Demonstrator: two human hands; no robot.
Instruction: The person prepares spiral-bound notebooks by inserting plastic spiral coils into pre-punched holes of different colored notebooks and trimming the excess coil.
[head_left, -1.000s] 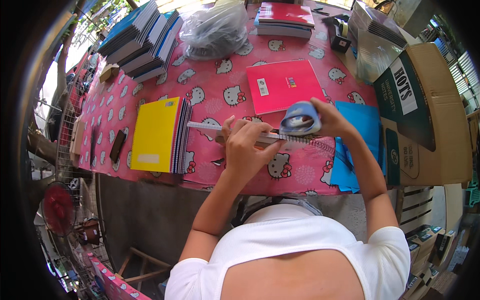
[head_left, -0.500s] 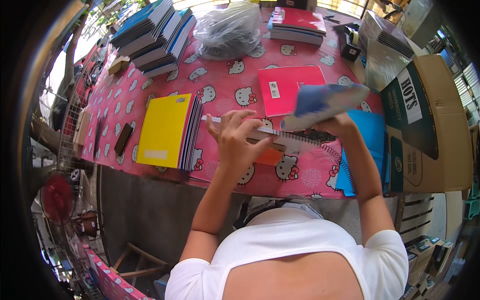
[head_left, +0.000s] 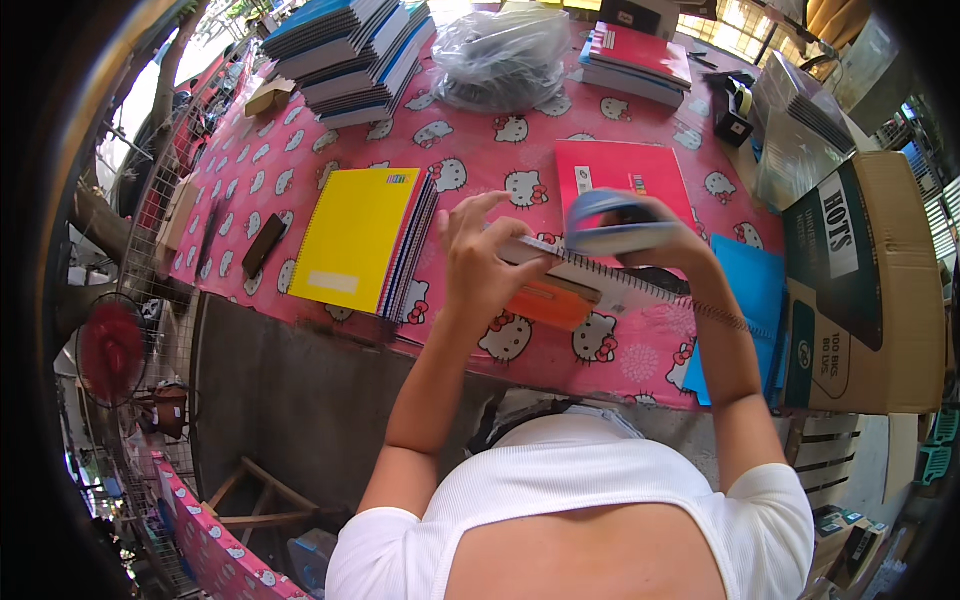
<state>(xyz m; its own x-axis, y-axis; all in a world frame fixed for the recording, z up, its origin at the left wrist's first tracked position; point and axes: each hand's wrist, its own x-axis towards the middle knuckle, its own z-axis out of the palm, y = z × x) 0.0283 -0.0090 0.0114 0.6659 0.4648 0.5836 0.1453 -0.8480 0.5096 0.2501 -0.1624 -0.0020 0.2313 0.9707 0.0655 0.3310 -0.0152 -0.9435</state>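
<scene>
My left hand [head_left: 482, 250] grips a stack of white-edged sheets [head_left: 520, 247] held above the table, thumb on the near side. A long dark spiral coil [head_left: 690, 302] runs along the edge of this notebook and trails right, past my right forearm. My right hand [head_left: 665, 240] is closed around a blue-and-whitish curved thing [head_left: 620, 238], held just over the coil; motion blur hides what kind it is. Below the notebook lies an orange flat thing [head_left: 548, 303], partly covered. A red notebook [head_left: 620, 175] lies just beyond my hands.
A stack of spiral notebooks with a yellow cover [head_left: 355, 240] lies left, beside a dark phone-like thing [head_left: 263, 245]. Blue sheets [head_left: 745, 290] and a cardboard box [head_left: 870, 290] are at right. Far back stand notebook piles [head_left: 345, 60], a plastic bag [head_left: 500, 60] and a tape dispenser [head_left: 735, 115].
The blue-and-whitish thing in my right hand has swung left and down, close to the coil. The view has shifted, and my left hand keeps its grip on the notebook.
</scene>
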